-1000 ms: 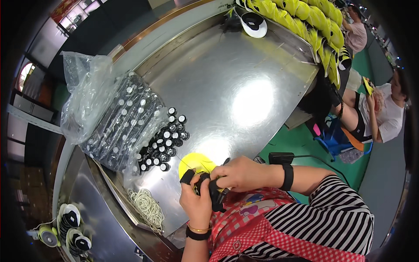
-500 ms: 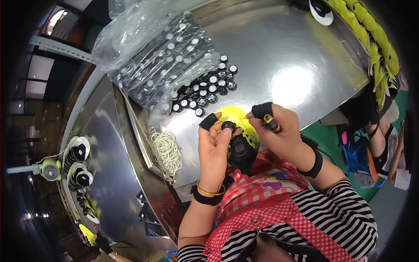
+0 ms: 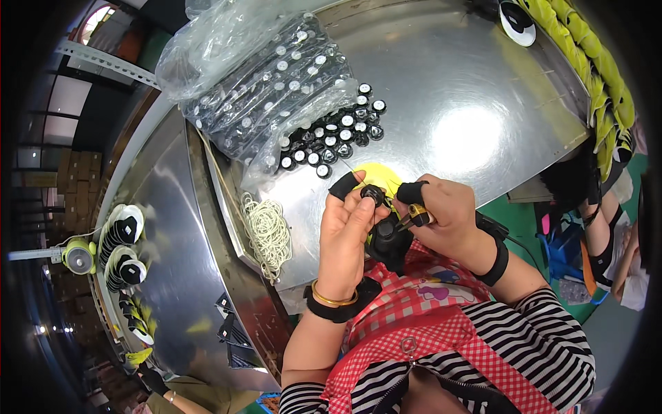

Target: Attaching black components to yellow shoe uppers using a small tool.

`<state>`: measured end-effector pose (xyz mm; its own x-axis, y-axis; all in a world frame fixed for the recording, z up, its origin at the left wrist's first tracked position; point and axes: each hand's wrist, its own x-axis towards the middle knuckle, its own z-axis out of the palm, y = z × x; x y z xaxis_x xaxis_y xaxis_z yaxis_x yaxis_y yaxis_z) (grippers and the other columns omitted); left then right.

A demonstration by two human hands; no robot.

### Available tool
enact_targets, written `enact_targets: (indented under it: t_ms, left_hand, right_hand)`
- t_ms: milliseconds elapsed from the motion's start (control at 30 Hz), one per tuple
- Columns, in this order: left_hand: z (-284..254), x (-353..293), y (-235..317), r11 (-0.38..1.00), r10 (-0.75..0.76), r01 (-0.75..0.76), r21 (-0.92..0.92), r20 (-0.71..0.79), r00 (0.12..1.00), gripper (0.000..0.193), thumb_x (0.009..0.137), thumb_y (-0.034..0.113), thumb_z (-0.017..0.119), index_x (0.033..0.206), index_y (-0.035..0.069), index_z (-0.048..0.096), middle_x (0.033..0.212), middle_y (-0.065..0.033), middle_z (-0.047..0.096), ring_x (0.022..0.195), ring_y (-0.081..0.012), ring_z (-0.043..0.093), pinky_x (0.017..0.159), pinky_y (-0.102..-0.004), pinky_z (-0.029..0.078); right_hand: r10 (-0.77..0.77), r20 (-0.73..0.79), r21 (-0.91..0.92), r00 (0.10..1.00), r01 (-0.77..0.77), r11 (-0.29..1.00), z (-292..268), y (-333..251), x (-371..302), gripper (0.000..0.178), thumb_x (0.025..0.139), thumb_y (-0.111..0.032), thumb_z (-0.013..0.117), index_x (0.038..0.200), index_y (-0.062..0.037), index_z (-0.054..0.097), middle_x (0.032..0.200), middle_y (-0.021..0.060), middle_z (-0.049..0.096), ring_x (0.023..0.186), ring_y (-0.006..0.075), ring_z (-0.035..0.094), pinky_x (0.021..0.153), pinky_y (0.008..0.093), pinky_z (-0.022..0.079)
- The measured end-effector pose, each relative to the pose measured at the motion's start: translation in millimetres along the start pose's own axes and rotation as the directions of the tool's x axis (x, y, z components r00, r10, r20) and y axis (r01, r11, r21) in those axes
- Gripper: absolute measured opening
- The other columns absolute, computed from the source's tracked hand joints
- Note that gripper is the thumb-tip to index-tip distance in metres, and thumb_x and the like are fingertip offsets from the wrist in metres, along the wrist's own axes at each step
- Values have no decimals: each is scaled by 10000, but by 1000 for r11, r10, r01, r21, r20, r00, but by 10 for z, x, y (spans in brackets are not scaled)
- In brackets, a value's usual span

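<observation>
My left hand (image 3: 345, 224) pinches a small black round part (image 3: 373, 194) between thumb and fingers, with a black cover on one finger. In my right hand (image 3: 447, 215) is a small hand tool with a yellow-and-black handle (image 3: 418, 214); its metal end points toward the left hand. Whether it is snips or pliers is hard to make out. Beneath both hands lies a bright yellow piece (image 3: 376, 172) joined to a black rounded piece (image 3: 390, 241), partly hidden by the fingers.
Several black pieces with white round tops (image 3: 331, 141) lie by a clear plastic bag (image 3: 276, 76) on the metal table (image 3: 414, 62). A bundle of pale cord (image 3: 267, 234) sits left of my hands. Yellow plush pieces (image 3: 593, 76) hang at far right. Another person's gloved hand (image 3: 152, 379) shows lower left.
My right hand has come in closer to the left, and the tool's metal end now shows, pointing inward. The left hand still pinches the black part, shifted slightly right.
</observation>
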<state>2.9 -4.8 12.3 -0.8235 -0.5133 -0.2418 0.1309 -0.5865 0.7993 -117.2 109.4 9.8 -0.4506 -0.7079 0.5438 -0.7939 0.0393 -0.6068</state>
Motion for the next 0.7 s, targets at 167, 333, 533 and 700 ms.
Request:
enact_targets:
  t_ms: [167,333,533,700]
  left_hand:
    - [-30,27,-21,997,-16,12,79,58,998,380,911,73,516,1261,19,377,1018,-70,564,837,-106,555,768,-248,465]
    - [-118,50,15,992,-73,61,107,121,990,375,893,50,541,1233,13,389,974,-61,566,828,-107,555,749,-246,464]
    - [-118,53,44,966,92,-87,245,-11,996,381,864,9,546,1221,21,415,970,-74,591,805,-143,602,747,-266,487]
    - [-30,44,34,989,40,-35,144,-32,999,411,863,-37,540,1230,11,361,1006,-95,581,850,-132,598,761,-243,497]
  right_hand:
    - [46,23,19,999,-47,999,41,27,-43,170,702,-102,691,829,-74,581,655,51,550,535,206,559,465,308,417]
    - [322,247,500,914,-405,766,43,-50,59,310,754,-134,697,1021,-63,558,762,71,639,618,168,629,537,257,453]
    - [323,97,354,941,-336,873,168,189,-187,212,712,-152,758,750,-53,574,561,56,521,474,178,503,463,285,386]
    - [300,-6,384,954,-275,881,312,186,-281,197,718,-134,744,765,-53,571,566,36,520,488,139,510,476,274,391]
